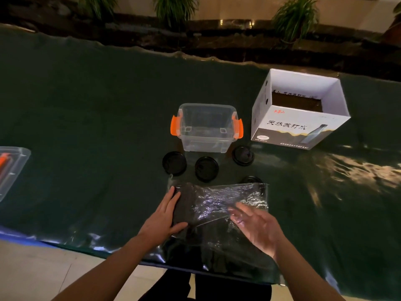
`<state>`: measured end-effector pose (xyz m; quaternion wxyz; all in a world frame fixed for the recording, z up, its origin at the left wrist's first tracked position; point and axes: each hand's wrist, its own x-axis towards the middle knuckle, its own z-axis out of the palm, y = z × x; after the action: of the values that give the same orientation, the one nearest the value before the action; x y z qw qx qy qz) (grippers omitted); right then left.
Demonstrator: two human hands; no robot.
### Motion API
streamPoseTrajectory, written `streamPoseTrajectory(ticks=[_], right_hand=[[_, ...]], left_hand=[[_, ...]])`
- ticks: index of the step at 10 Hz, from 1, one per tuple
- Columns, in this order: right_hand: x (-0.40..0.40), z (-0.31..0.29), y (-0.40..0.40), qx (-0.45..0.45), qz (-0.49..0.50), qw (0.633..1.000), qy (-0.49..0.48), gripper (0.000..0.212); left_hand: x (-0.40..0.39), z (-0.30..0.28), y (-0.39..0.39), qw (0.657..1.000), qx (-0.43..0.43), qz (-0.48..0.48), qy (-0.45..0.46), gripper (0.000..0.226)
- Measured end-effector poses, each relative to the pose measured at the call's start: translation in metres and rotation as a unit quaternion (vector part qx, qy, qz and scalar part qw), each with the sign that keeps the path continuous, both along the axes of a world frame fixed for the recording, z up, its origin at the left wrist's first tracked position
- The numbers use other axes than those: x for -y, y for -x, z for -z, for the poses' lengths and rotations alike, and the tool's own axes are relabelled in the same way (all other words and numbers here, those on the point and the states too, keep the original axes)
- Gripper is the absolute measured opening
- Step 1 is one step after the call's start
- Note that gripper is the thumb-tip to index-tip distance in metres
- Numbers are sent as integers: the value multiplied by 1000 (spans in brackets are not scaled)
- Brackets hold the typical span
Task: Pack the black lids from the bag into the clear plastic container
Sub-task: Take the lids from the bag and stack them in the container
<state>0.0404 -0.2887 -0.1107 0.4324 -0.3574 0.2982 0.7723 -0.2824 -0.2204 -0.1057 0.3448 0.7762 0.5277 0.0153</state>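
Head view: left hand [165,216] laid flat on the left end of a clear plastic bag [227,200], fingers straight and pointing away, thumb spread along the near side of the dark bundle inside. Right hand [258,227] well apart from the left, palm turned inward, fingers loosely spread over the right part of the bag and gripping nothing; blurred, so contact with the crinkled film impossible to tell. Bag lying between and under both hands, on a dark green cover [86,127], near the table's front edge.

Just beyond the fingertips, four black lids [206,169] lying flat: two ahead of the left hand, one further ahead of the right hand, and one half hidden behind the bag's far edge. Further on from the lids, straight ahead of both hands, a clear tub [206,127] standing without its lid, orange latches [175,125] on either side. Ahead and to the right of the right hand, a white carton [301,127] open at the top, tilted slightly. Far to the left of the left hand, a clear lid [15,161] cut off by the frame's edge.
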Motion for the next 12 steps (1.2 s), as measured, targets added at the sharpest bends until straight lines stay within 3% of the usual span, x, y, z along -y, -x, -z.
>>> streamPoseTrajectory(ticks=[1, 2, 3, 4, 5, 6, 7, 8, 9, 12], right_hand=[[-17, -3, 15, 318, -319, 853, -265, 40], [-49, -10, 35, 243, -388, 845, -276, 43], [-58, -5, 53, 278, -514, 756, -295, 45], [-85, 2, 84, 447, -481, 679, -329, 50], [-99, 8, 95, 540, -448, 635, -322, 51], [-103, 21, 108, 547, -425, 666, -276, 43], [-98, 31, 113, 466, -363, 773, -232, 35], [-94, 34, 113, 429, -333, 805, -237, 44], [-94, 30, 114, 458, -387, 749, -282, 47], [-95, 28, 116, 452, -403, 729, -319, 60]], left_hand=[[0, 1, -3, 999, 19, -47, 13, 98], [-2, 3, -11, 998, 6, -58, 28, 105], [-2, 5, -11, 998, -13, -55, 28, 106], [1, 6, -10, 998, -17, -59, 20, 105], [3, 4, -12, 998, -5, -65, 20, 106], [6, 2, -18, 997, -6, -72, 11, 106], [8, 3, -21, 996, -10, -85, 15, 107], [11, 4, -21, 995, -9, -95, 25, 109], [9, 4, -17, 991, -2, -125, 53, 113], [12, 5, -19, 991, -4, -117, 65, 110]])
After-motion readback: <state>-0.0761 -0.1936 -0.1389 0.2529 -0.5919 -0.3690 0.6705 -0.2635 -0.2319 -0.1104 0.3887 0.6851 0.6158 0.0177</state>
